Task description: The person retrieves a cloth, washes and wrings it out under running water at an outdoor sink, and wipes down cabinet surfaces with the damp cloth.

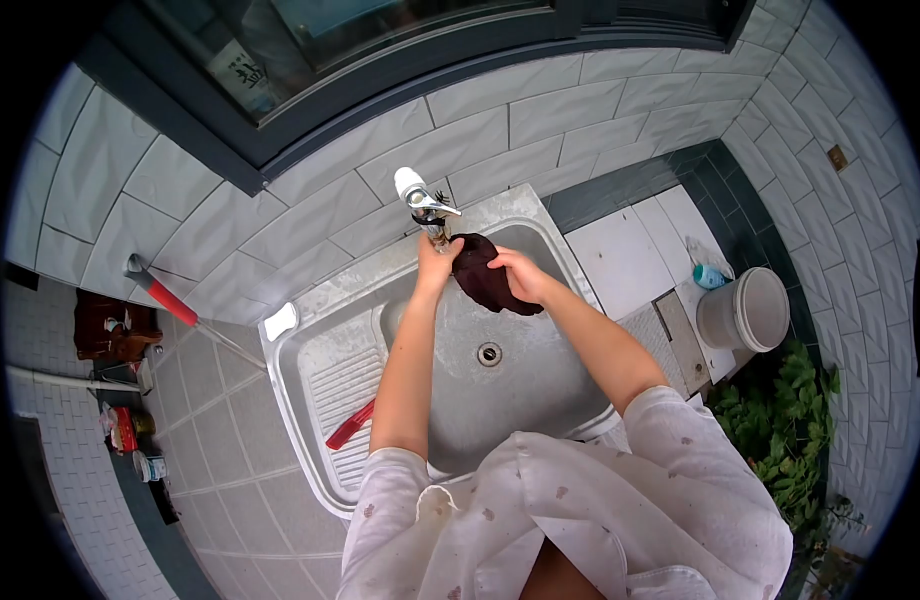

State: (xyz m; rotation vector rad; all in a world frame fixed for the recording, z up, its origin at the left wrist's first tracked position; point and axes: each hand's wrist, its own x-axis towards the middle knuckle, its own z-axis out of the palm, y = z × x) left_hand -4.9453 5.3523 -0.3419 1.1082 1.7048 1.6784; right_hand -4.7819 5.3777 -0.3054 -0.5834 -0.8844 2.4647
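Observation:
A dark maroon cloth [488,284] hangs bunched over the basin of the metal sink [570,375], just below the chrome faucet [432,218]. My left hand [437,262] grips its left edge, close under the spout. On the other side my right hand [520,274] pinches the cloth, thumb and fingers closed on the fabric. The drain [490,354] shows below the cloth. Whether water is running I cannot tell.
On the ribbed drainboard [330,385] lies a red long-handled object [351,425], partly behind my left forearm. A white soap dish [280,321] sits at the sink's left corner. A red-gripped pole [175,302] leans nearby. To the right are a bucket [762,310] and leafy plants [780,430].

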